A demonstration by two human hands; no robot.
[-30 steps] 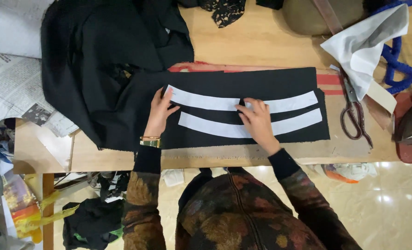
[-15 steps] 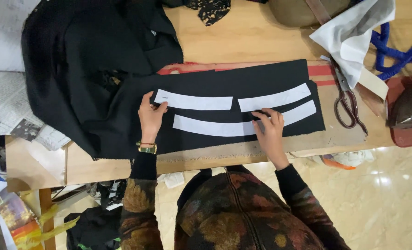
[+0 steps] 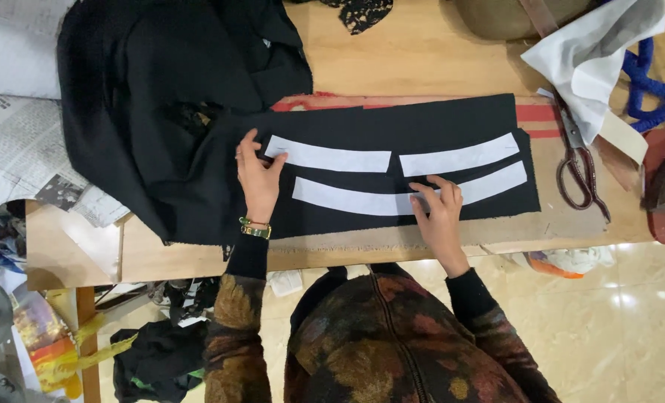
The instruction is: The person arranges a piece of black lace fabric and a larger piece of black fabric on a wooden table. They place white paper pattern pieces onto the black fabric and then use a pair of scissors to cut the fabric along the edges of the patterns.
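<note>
A black cloth panel (image 3: 437,116) lies flat on the wooden table (image 3: 414,52). On it rest white curved paper pattern strips: two in an upper row (image 3: 332,158) (image 3: 459,155) and a long lower strip (image 3: 347,200). My left hand (image 3: 256,177) lies flat with its fingers on the left end of the upper left strip. My right hand (image 3: 438,209) presses spread fingers on the middle of the lower strip. A gold bracelet sits on my left wrist.
A heap of black fabric (image 3: 160,89) covers the table's left. Scissors (image 3: 577,160) lie right of the panel, beside white paper (image 3: 594,52) and blue cord (image 3: 657,82). Newspaper (image 3: 15,149) lies far left. Scraps litter the floor.
My right hand slid from the upper row of strips down to the lower strip. My left hand stays at the left end of the upper strip. The view shifted slightly.
</note>
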